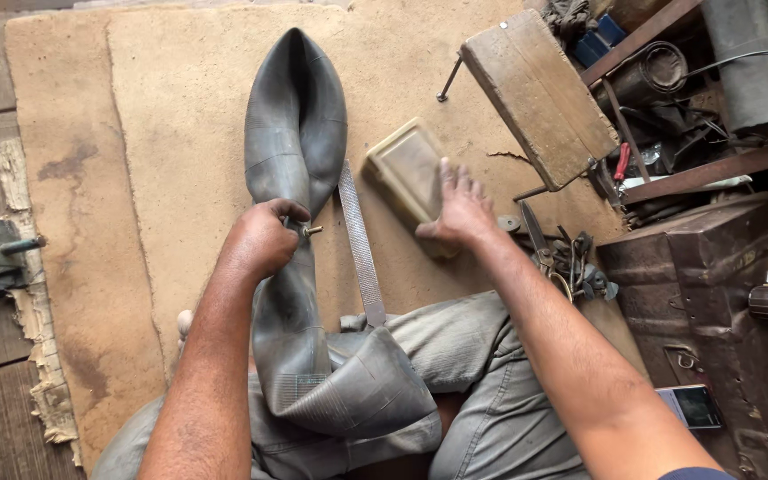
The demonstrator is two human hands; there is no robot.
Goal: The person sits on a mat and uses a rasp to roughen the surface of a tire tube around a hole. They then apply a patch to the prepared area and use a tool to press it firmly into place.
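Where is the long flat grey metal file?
In the head view the long flat grey metal file lies on the tan mat, between the black rubber inner tube and the right hand.

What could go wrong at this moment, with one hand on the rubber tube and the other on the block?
1. The left hand pinches the inner tube beside its brass valve; a hard pull might strain the rubber there.
2. The metal file lies against the tube and could scratch it.
3. The right hand reaches for the block near scissors; it may brush them.
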